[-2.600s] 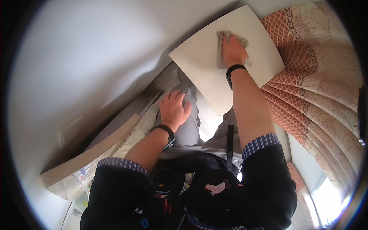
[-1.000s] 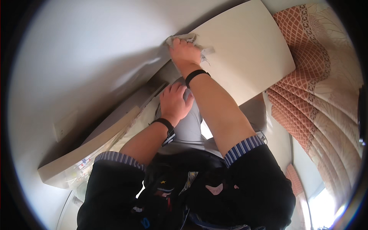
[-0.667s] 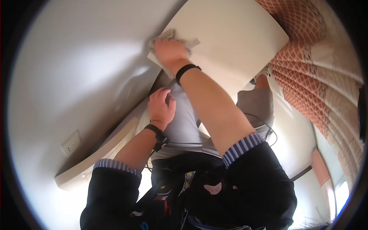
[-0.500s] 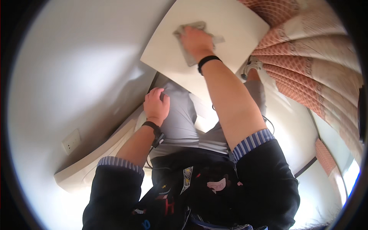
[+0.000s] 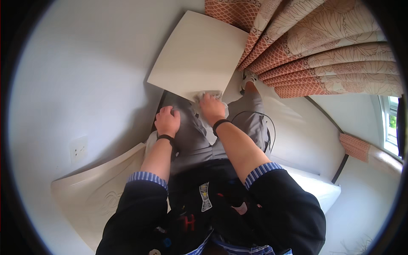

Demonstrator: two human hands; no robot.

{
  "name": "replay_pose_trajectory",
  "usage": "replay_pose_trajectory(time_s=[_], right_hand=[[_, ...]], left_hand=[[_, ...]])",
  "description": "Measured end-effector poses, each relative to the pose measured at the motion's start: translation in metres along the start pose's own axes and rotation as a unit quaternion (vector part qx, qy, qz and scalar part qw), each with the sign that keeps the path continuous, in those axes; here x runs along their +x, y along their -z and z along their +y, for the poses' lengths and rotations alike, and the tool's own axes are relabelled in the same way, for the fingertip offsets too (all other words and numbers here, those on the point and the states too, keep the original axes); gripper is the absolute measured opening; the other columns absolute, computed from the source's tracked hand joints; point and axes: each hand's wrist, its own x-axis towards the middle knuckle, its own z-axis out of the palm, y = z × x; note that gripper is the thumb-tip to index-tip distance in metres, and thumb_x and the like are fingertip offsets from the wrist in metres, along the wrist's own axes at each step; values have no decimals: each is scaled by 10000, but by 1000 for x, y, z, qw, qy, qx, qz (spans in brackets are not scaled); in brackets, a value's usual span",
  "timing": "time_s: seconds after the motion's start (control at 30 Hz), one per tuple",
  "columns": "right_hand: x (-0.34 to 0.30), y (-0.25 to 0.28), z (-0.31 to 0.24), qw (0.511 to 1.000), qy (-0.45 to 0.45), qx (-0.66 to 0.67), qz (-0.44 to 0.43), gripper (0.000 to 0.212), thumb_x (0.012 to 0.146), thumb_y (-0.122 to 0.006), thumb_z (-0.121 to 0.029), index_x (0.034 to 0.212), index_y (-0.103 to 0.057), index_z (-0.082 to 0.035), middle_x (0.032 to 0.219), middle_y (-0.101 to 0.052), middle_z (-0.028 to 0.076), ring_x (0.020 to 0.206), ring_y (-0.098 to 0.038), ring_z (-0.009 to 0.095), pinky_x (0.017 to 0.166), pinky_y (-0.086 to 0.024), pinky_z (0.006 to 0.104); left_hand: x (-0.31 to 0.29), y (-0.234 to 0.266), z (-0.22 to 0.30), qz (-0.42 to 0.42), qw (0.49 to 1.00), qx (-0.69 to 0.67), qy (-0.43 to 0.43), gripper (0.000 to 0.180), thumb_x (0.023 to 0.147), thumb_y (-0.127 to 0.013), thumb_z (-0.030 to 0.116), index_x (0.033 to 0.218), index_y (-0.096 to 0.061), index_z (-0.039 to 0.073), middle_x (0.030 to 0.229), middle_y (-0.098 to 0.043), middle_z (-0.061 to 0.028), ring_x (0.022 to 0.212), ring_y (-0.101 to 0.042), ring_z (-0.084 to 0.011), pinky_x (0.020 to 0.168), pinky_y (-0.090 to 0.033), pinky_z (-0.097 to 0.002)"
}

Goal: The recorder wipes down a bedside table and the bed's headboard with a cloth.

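Observation:
A pale square tabletop (image 5: 197, 53) stands beyond my knees, against the wall on its left. At its near right corner my right hand (image 5: 211, 110) is closed over a crumpled greyish cloth (image 5: 217, 94). Part of the cloth hangs below the edge, and the palm hides the rest. On my left knee, over the grey trousers (image 5: 191, 134), rests my left hand (image 5: 167, 122). It holds nothing, and its fingers are slightly bent and apart.
Red-patterned and cream curtains (image 5: 306, 55) hang at the far right, beside the tabletop. A thin dark cable (image 5: 274, 131) loops by my right leg. On the left wall is a socket (image 5: 79, 149), above a cream seat with a moulded pattern (image 5: 95, 199). A window (image 5: 391, 123) shows at right.
My right hand has drawn the cloth from the tabletop's middle toward me, to the near edge. My left hand stays on the knee. The view has shifted, showing more of the curtain and window.

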Motion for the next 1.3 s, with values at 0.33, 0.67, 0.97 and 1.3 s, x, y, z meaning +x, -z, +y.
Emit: replay_pose_trajectory(time_s=[0.33,0.67,0.97,1.3], right_hand=[[60,4,20,989,-25,-133,59,398,975,-557,-489,1061,-579,-101,928,-737,158,854,-739,362,718,-585,526],[230,62,69,970,-128,-134,159,526,1002,-429,-579,1140,-633,-113,1056,-735,205,953,-719,420,786,-541,597],[329,102,101,976,-65,-138,154,581,1021,-403,-590,1262,-627,-111,1134,-724,215,1018,-692,453,842,-548,597],[205,67,39,986,-100,-110,77,489,1053,-399,-503,1249,-575,-91,1201,-701,207,1059,-706,387,878,-564,558]], left_hand=[[2,-2,-12,25,998,-44,-26,335,870,-636,333,1136,-720,148,1233,-691,-74,1118,-637,-348,891,-531,-513],[17,-14,-18,12,996,-82,-36,282,845,-672,262,1090,-704,127,1232,-672,-39,1137,-603,-330,920,-498,-493],[24,-19,-26,22,996,-68,-46,287,841,-670,236,1103,-695,122,1237,-669,-45,1149,-595,-337,940,-493,-492],[18,-12,-15,20,996,-81,-15,258,854,-655,243,1081,-704,129,1181,-700,-63,1110,-623,-345,887,-523,-484]])
